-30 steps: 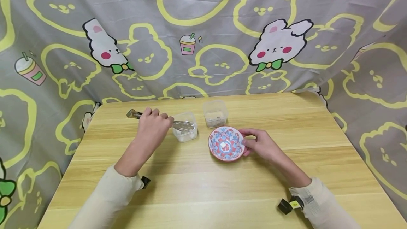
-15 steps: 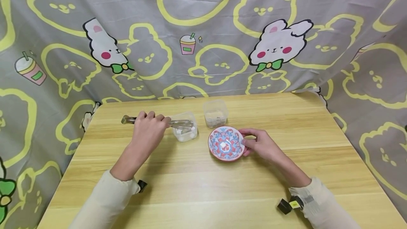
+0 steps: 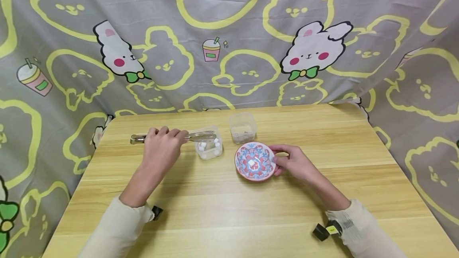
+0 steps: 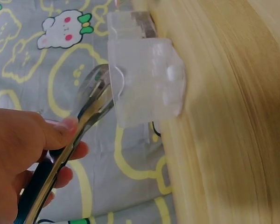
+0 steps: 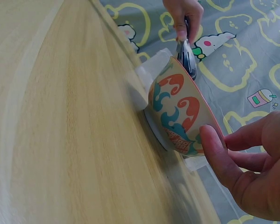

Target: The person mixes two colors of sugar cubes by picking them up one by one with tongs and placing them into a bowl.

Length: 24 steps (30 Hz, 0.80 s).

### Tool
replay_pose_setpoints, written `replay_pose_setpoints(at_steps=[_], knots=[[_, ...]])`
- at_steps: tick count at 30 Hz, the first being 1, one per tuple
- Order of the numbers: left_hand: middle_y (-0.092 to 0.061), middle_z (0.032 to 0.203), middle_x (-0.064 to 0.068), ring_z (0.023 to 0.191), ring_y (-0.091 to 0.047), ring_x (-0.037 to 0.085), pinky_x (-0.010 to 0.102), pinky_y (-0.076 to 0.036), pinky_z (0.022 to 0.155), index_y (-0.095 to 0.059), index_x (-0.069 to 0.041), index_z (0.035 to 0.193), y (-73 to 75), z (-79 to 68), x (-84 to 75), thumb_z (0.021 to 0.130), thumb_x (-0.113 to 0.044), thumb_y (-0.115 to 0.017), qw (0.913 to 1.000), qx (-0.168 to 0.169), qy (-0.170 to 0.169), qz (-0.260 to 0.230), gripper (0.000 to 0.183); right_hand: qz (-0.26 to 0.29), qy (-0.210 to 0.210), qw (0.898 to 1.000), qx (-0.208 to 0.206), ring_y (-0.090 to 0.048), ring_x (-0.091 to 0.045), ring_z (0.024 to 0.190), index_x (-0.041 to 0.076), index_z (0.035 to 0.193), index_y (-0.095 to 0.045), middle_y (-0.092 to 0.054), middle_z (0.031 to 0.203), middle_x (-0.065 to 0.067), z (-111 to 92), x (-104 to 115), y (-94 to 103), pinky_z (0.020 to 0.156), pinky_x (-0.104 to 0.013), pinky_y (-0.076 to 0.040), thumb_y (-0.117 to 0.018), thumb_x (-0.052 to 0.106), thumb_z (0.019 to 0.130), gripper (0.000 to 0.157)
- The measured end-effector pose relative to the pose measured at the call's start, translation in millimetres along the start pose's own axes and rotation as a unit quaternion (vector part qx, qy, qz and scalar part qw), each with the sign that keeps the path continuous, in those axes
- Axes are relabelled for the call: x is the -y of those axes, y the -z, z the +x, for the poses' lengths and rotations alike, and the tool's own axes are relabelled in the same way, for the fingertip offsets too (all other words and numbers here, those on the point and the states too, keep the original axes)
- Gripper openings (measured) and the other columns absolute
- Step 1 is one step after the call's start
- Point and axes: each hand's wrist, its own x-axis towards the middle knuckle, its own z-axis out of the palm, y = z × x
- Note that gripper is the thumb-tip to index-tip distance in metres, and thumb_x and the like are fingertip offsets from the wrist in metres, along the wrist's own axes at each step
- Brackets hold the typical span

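Note:
My left hand [image 3: 161, 148] grips a pair of metal tongs [image 4: 91, 109], their tips over a clear plastic container [image 4: 135, 84]. Several small white pieces [image 3: 203, 145] lie inside that container. The tong tips are level with its top edge in the left wrist view, and I see no white piece between them. My right hand [image 3: 295, 162] pinches the rim of a red-and-blue patterned bowl [image 3: 263, 155] between thumb and fingers. The bowl stands on the table, right of the container. One white piece [image 3: 252, 163] rests at its bottom.
A second clear container [image 3: 243, 121] stands just behind the bowl, with something greyish low inside. The wooden table [image 3: 222, 214] ends at a patterned grey curtain [image 3: 201, 79] at the back and sides.
My left hand has drawn back to the left, and the tong tips have risen out of the container, uncovering more white pieces. My right hand and the bowl stay put.

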Motion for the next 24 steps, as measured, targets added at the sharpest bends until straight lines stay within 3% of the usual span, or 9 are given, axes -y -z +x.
replay_pose_setpoints(at_steps=[12,24], knots=[[-0.082,0.094,0.006,0.073,-0.071,0.030,0.043,-0.048,0.062,-0.081,-0.015,0.104,6.0,0.2,-1.8,0.096,-0.028,-0.074,0.9986,0.013,0.027,-0.044,0.017,0.004,0.009,1.000,0.003,-0.072,-0.019,0.071,-0.008,0.146,-0.050,-0.060,0.137,-0.032,-1,2,0.5,0.069,-0.037,-0.064,-0.059,0.002,0.100,0.048],[-0.082,0.094,0.004,0.073,-0.072,0.028,0.042,-0.049,0.060,-0.081,-0.016,0.104,12.2,4.7,-14.9,0.096,-0.028,-0.073,0.9973,0.004,0.020,-0.070,0.017,-0.004,0.010,1.000,0.002,-0.072,-0.019,0.072,-0.008,0.147,-0.050,-0.058,0.141,-0.032,-1,2,0.6,0.069,-0.036,-0.063,-0.059,0.002,0.100,0.048]])
